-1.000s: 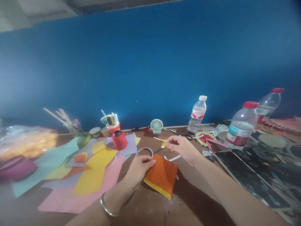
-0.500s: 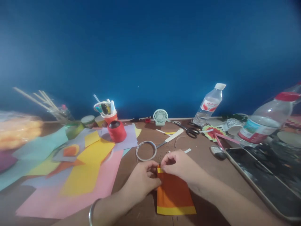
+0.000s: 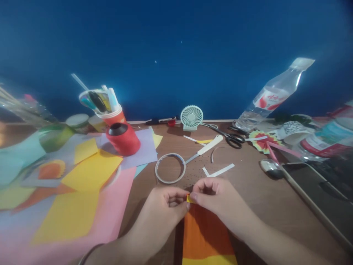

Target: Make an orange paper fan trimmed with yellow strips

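Together, left hand, right hand, fingers pinching orange paper top edge, ring near

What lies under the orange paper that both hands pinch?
Brown table shows around the orange paper, which seems to lie on it. The left hand and right hand cover its top edge; anything beneath is hidden.

The orange paper runs off the bottom edge, and its top is covered by the left hand and right hand, whose pinching fingertips leave only a yellow sliver showing. At the right edge a red-labelled bottle and a dark flat slab are cut off and smeared. Far left, a jar of sticks blurs beyond detail.
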{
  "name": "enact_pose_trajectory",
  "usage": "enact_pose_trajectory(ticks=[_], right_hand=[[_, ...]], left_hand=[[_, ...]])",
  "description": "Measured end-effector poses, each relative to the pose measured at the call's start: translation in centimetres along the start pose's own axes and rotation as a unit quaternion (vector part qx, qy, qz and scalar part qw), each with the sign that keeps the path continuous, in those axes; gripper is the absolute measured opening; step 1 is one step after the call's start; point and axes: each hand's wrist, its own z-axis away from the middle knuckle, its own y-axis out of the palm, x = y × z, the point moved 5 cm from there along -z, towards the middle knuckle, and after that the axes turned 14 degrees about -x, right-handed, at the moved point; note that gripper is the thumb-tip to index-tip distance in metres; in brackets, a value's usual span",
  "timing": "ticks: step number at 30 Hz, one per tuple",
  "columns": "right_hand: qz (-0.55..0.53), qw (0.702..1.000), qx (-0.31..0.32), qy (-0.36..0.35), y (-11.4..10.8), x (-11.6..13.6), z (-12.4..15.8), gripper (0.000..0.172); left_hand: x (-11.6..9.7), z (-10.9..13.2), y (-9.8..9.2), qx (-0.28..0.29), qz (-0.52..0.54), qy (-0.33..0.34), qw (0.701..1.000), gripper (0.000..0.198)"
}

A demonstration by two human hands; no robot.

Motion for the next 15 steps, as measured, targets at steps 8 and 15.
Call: enact_pose_trajectory(ticks=[8, 15], right_hand=[[0.012, 1.0, -0.001, 0.016, -0.18, -0.02, 0.07, 0.011], [0.041, 0.999, 0.011, 0.02, -0.27, 0.56, 0.46, 0.012]], left_hand=[[-0.14, 0.09, 0.24, 0.01, 0.032, -0.044, 0.998, 0.02], [-0.7, 0.61, 0.2, 0.019, 0.014, -0.034, 0.999, 0.021]])
